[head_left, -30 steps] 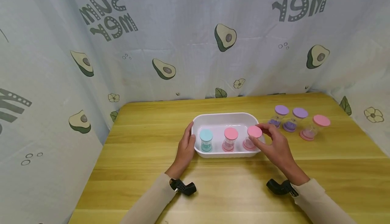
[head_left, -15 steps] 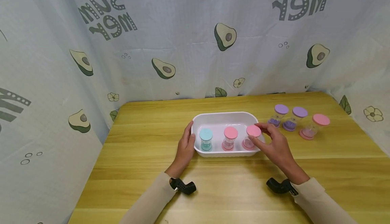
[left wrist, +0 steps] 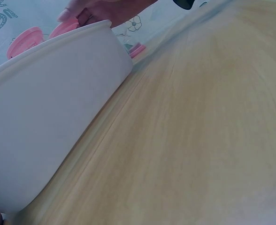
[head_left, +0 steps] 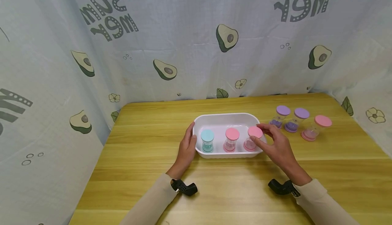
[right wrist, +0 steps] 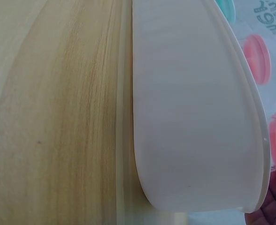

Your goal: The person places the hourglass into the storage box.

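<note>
A white oblong tray (head_left: 218, 123) stands on the wooden table, its outer wall filling much of both wrist views. Three sand timers stand upright in it: a teal one (head_left: 207, 136) at left, a pink one (head_left: 232, 134) in the middle, and another pink sand timer (head_left: 255, 132) at right. My right hand (head_left: 278, 148) pinches that right-hand timer at its pink cap between thumb and fingers. Along the tray's left end lies my left hand (head_left: 185, 149), fingers extended against the outer wall and thumb by the rim.
Right of the tray, two purple sand timers (head_left: 283, 110) (head_left: 301, 113) and one more pink sand timer (head_left: 323, 121) stand on the table (head_left: 232, 187). Behind the table hangs a pale curtain (head_left: 190, 31) with avocado prints. Each wrist wears a black camera mount.
The right-hand pink timer has shifted very slightly left with my right hand's fingertips on its cap. My left hand and the tray have stayed in place.
</note>
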A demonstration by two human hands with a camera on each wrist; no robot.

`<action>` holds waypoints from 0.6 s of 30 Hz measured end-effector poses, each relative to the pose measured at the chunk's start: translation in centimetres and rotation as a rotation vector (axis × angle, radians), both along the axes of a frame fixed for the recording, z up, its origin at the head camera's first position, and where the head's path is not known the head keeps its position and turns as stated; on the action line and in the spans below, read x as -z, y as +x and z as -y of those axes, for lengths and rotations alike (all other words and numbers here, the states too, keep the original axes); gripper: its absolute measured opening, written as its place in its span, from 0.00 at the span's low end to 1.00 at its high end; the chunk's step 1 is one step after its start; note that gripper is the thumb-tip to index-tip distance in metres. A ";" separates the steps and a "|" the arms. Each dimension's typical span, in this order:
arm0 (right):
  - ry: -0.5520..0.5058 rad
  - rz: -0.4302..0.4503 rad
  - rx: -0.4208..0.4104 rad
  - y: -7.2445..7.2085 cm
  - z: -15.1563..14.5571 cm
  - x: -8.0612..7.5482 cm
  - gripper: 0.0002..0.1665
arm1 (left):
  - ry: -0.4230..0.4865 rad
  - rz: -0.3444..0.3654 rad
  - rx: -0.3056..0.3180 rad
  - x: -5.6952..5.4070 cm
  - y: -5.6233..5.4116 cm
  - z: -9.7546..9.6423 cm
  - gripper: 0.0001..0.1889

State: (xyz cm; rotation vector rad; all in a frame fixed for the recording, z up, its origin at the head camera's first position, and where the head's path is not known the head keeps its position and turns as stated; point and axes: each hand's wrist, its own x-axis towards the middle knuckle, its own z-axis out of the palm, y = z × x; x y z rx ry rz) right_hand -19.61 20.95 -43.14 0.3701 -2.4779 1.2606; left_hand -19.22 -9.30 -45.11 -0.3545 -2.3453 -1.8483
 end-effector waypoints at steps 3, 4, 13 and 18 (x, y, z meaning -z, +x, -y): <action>-0.008 0.007 0.000 -0.1 0.0 -0.1 0.29 | 0.002 -0.003 -0.003 0.0 0.0 0.0 0.26; -0.012 0.008 0.000 -0.1 0.0 -0.1 0.29 | 0.003 -0.006 -0.004 0.0 -0.1 0.0 0.26; -0.057 0.022 -0.012 -0.4 0.0 -0.4 0.29 | 0.003 -0.013 0.003 0.0 -0.2 0.0 0.26; -0.068 0.028 -0.015 -0.4 0.0 -0.4 0.29 | -0.003 -0.008 0.001 0.1 -0.1 0.0 0.26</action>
